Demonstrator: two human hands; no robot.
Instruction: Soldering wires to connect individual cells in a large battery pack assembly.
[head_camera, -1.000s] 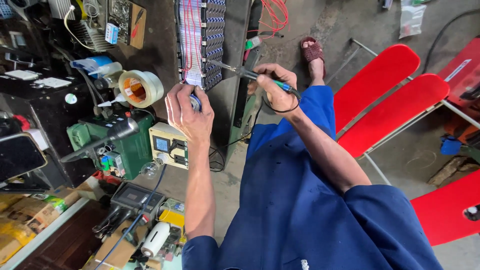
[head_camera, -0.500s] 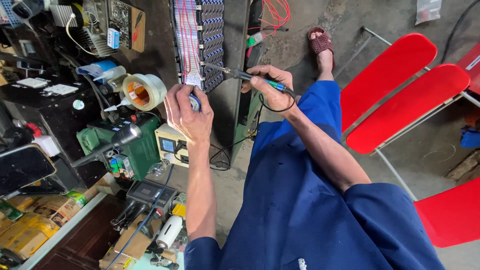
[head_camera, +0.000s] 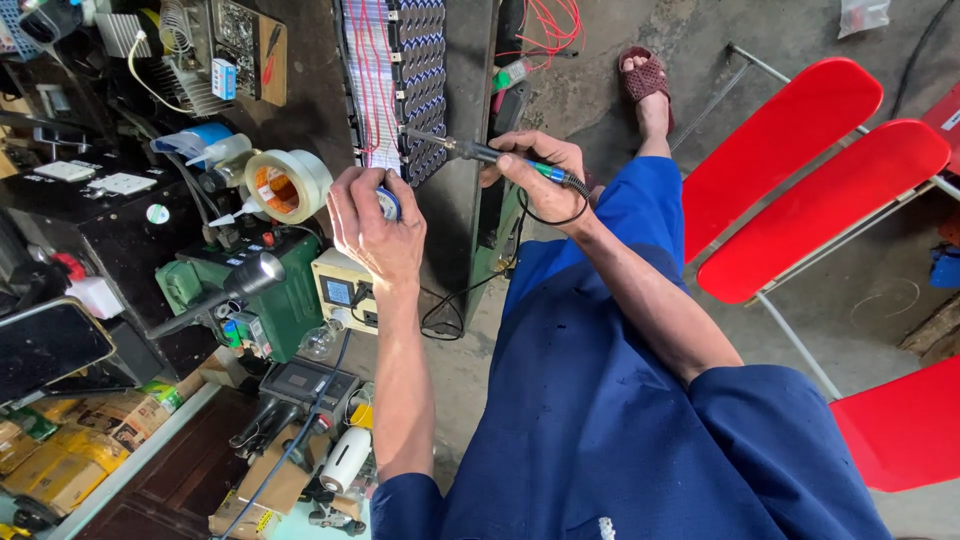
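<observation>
You sit over a bare concrete floor (head_camera: 880, 290) with a crowded, dark workbench (head_camera: 130, 250) on your left. Across that bench, from left to right, stand a wide roll of pale tape (head_camera: 288, 185), a green boxy machine (head_camera: 270, 300) and a small cream meter box (head_camera: 345, 290), all close under your forearm.

Your left hand (head_camera: 375, 225) is curled shut around a small blue object (head_camera: 388, 203), possibly a spool of solder, though your fingers hide most of it. Just right of it stands the tall battery pack of rows of blue-grey cells (head_camera: 415, 80), laced with thin red wires. Your right hand (head_camera: 535, 165) pinches a slim black soldering iron (head_camera: 480, 152), its tip resting against the cells near the pack's lower edge.

Work looks to be midway: much wiring is on, this joint is not finished. Red plastic chairs (head_camera: 810, 180) crowd your right knee.
</observation>
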